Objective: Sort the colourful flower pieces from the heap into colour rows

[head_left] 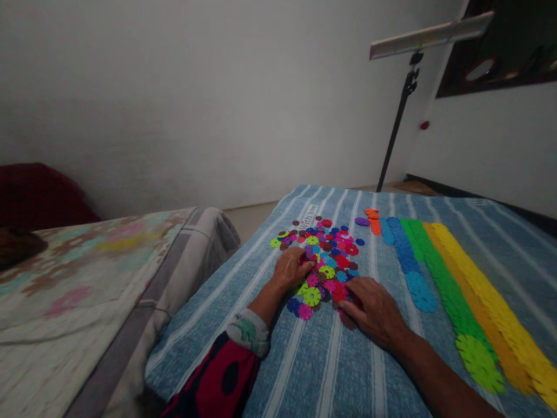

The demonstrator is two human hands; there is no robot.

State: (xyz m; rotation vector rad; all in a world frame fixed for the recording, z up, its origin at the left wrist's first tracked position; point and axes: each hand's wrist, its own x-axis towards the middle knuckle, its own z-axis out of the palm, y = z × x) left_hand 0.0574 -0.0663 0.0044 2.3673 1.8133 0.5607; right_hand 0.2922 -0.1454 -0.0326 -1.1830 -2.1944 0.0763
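A loose heap of small flower-shaped plastic discs (326, 258) in pink, red, green, blue and brown lies on a blue striped cloth (304, 360). My left hand (290, 268) rests at the heap's left edge with its fingers curled into the discs. My right hand (375, 312) lies palm down at the heap's lower right, fingertips touching red discs. To the right, discs are laid out in colour rows: blue (409, 264), green (444, 284), orange (476, 307) and yellow (500, 302). A short orange-red row (373, 220) sits at the far end, with a purple disc (361, 221) beside it.
A bed with a floral sheet (78, 278) stands to the left, with a gap between it and the cloth. A light stand (398, 122) rises behind the cloth by the white wall. A dark red cushion (35, 194) sits far left.
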